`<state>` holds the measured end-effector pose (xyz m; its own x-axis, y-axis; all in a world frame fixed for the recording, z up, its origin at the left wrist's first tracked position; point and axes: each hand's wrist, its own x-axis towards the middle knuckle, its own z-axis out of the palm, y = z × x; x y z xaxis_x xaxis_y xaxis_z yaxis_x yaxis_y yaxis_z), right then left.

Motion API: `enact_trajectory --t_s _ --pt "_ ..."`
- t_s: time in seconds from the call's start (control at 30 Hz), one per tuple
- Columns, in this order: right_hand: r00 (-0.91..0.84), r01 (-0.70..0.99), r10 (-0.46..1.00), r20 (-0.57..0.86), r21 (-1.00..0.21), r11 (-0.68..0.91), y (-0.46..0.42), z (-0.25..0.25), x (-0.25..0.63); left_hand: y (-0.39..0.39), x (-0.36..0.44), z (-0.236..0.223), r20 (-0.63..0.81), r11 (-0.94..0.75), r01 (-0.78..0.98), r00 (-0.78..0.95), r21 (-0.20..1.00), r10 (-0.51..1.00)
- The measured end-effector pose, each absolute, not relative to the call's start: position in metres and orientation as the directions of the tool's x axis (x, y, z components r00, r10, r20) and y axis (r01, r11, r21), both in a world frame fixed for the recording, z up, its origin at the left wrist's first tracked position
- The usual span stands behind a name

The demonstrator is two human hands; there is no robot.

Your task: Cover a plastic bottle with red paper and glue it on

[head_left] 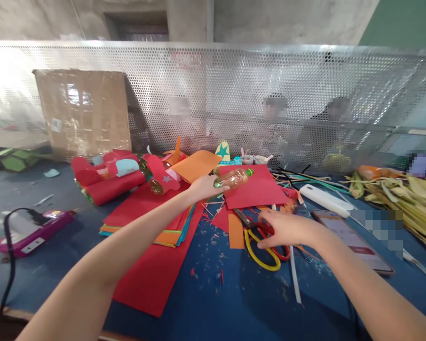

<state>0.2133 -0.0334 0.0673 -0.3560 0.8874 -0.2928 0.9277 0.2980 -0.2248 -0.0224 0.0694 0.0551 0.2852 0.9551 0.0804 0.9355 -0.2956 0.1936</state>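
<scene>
My left hand (203, 187) is closed round the base end of a clear plastic bottle (236, 178) with a green cap, which lies sideways over a red paper sheet (266, 184). My right hand (282, 228), thumb and fingers apart, is over the handles of scissors (266, 260) on the table. Yellow and red loops show; whether they belong to one pair or two I cannot tell. Beside the blades lies an orange paper strip (236, 232). Left of the bottle an orange sheet (199, 165) rests on red paper-covered bottle crafts (113, 182).
Stacked coloured paper (142, 213) lies at centre left, near a purple power strip (39, 237). On the right are a phone (351, 241), a white glue-gun-like tool (324, 201) and dried husks (397, 199). A perforated metal screen (234, 94) and cardboard (85, 113) stand behind.
</scene>
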Motion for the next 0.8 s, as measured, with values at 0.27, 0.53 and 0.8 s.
enact_trajectory --t_s 0.27,0.53,0.8 --pt "-0.367 0.930 0.893 -0.260 -0.074 0.361 -0.035 0.062 0.204 0.086 -0.006 0.052 0.198 -0.322 0.942 0.300 0.092 0.933" --pt "-0.338 0.941 0.933 -0.128 -0.062 0.332 -0.012 0.048 0.222 0.079 -0.013 0.054 0.334 -0.471 0.882 0.437 0.025 0.835" --pt "-0.423 0.904 0.901 -0.095 -0.120 0.411 0.001 0.044 0.239 0.029 -0.071 0.089 0.086 -0.491 0.871 0.489 0.002 0.868"
